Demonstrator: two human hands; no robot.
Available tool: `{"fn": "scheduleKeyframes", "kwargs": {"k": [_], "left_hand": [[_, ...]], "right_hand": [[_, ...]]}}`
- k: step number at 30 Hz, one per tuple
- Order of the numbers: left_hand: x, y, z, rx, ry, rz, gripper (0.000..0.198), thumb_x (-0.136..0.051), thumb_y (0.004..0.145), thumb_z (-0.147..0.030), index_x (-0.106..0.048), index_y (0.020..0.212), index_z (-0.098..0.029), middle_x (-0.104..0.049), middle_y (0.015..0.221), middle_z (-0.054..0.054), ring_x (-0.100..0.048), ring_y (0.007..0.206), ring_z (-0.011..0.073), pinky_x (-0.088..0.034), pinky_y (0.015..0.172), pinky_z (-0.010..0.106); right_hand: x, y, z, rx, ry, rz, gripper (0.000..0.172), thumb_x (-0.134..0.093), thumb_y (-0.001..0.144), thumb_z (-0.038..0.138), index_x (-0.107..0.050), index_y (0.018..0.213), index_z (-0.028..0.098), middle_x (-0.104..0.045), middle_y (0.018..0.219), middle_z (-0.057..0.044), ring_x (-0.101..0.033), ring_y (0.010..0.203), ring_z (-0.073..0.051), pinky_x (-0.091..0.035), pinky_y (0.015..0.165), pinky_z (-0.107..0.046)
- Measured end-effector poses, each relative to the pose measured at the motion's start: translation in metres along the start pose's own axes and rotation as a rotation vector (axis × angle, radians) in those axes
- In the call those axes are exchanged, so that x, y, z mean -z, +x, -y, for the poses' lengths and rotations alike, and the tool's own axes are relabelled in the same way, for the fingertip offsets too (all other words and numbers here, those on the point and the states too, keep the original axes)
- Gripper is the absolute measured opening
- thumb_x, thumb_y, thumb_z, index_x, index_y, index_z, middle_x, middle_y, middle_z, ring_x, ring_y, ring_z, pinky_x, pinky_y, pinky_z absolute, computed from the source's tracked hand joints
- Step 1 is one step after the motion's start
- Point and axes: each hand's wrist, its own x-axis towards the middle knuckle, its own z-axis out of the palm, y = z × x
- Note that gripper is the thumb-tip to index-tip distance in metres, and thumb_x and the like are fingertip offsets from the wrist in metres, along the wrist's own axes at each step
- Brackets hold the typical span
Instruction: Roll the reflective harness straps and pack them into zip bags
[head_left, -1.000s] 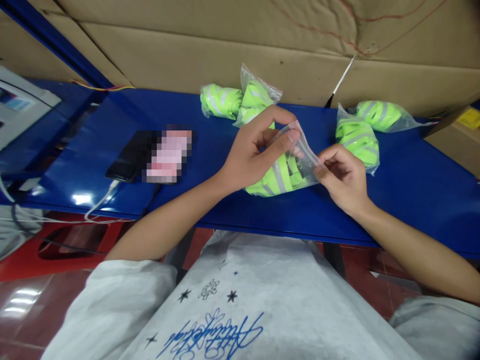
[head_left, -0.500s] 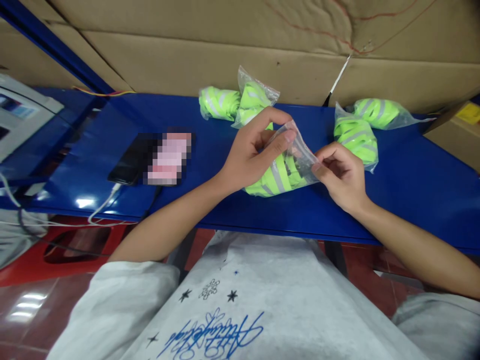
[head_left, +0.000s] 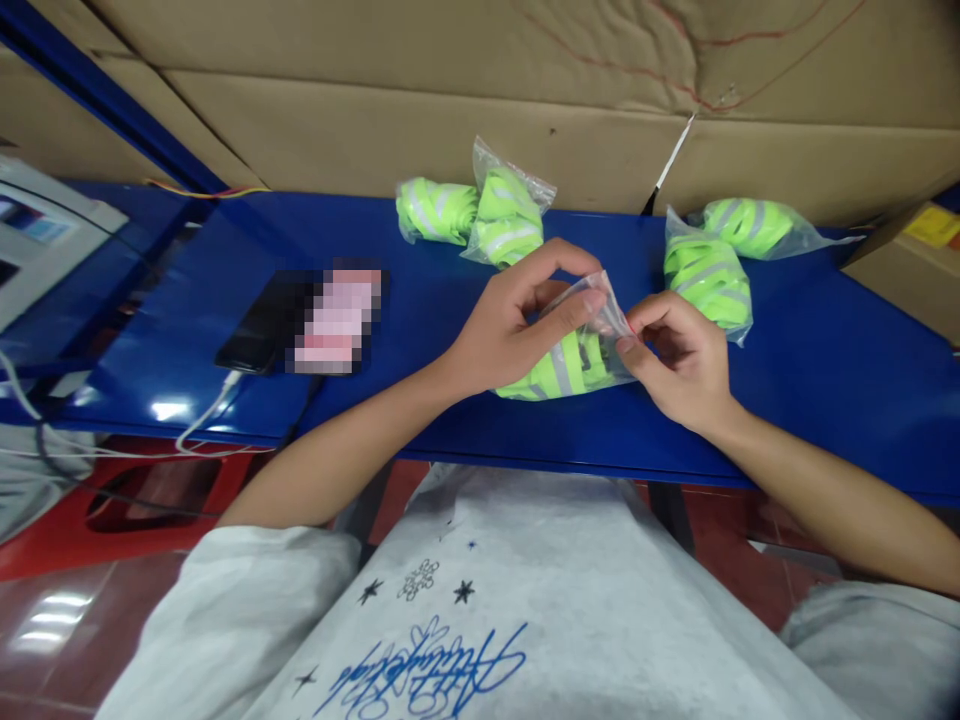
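Note:
A clear zip bag (head_left: 568, 368) lies low over the blue table, with a rolled neon-yellow reflective strap inside it. My left hand (head_left: 517, 325) pinches the bag's mouth at one end between thumb and forefinger. At the other end of that edge, my right hand (head_left: 675, 360) grips the plastic with thumb and fingertips. The left hand covers part of the bag and strap. Just beyond the left hand are two more bagged straps, one on the left (head_left: 439, 210) and one upright against the cardboard (head_left: 506, 215).
Two further bagged straps, a front one (head_left: 709, 275) and a rear one (head_left: 750, 225), sit back right. A black device (head_left: 259, 325) with a white cable lies left beside a pixelated phone (head_left: 337, 320). Cardboard (head_left: 375, 120) walls the table's (head_left: 810, 400) back; a grey machine (head_left: 52, 235) stands far left.
My left hand has come slightly nearer to me and to the right, towards my right hand. The pinched bag edge between them has shortened and sits lower.

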Motion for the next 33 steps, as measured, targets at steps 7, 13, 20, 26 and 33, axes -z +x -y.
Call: {"fn": "scheduleKeyframes", "kwargs": {"k": [7,13,20,26,33], "left_hand": [[0.0012,-0.0028,-0.0041,-0.021,-0.003,0.044,0.033,-0.072,0.098,-0.057,-0.068,0.1,-0.024,-0.073,0.088,-0.002,-0.07,0.068,0.0117,-0.056,0.061,0.025],[0.0022,-0.0042,-0.0039,-0.009,-0.005,0.094,0.035,-0.07,0.099,-0.059,-0.07,0.1,-0.024,-0.073,0.086,-0.001,-0.068,0.068,0.0113,-0.053,0.06,0.024],[0.001,-0.0061,-0.0053,0.057,-0.048,0.097,0.034,-0.072,0.099,-0.057,-0.065,0.112,-0.026,-0.074,0.093,0.0,-0.073,0.073,0.0137,-0.056,0.063,0.026],[0.0003,-0.0073,-0.0062,0.05,-0.043,0.128,0.031,-0.07,0.1,-0.055,-0.063,0.113,-0.028,-0.072,0.087,-0.001,-0.069,0.068,0.0129,-0.052,0.059,0.025],[-0.0018,-0.0073,-0.002,0.017,-0.015,0.123,0.031,-0.069,0.101,-0.056,-0.063,0.108,-0.026,-0.067,0.081,-0.002,-0.059,0.061,0.0103,-0.044,0.056,0.025]], "right_hand": [[0.0,-0.0016,0.0008,0.049,0.01,0.003,0.027,-0.074,0.097,0.047,-0.062,0.087,0.026,-0.06,0.079,0.0,-0.052,0.066,-0.014,-0.047,0.06,-0.032],[0.0027,-0.0028,0.0037,0.028,-0.016,-0.002,0.029,-0.074,0.097,0.049,-0.061,0.085,0.026,-0.06,0.076,-0.001,-0.051,0.064,-0.014,-0.047,0.058,-0.033],[0.0024,-0.0043,0.0035,0.041,-0.007,0.002,0.024,-0.072,0.099,0.049,-0.066,0.095,0.027,-0.064,0.08,-0.001,-0.055,0.067,-0.015,-0.049,0.059,-0.033],[0.004,-0.0064,0.0071,0.082,-0.049,-0.024,0.018,-0.074,0.099,0.043,-0.067,0.093,0.027,-0.065,0.08,-0.002,-0.058,0.067,-0.016,-0.049,0.059,-0.033],[0.0021,-0.0071,0.0019,0.086,-0.016,-0.018,0.02,-0.073,0.1,0.047,-0.068,0.097,0.028,-0.064,0.08,-0.001,-0.057,0.067,-0.015,-0.05,0.06,-0.032]]}}
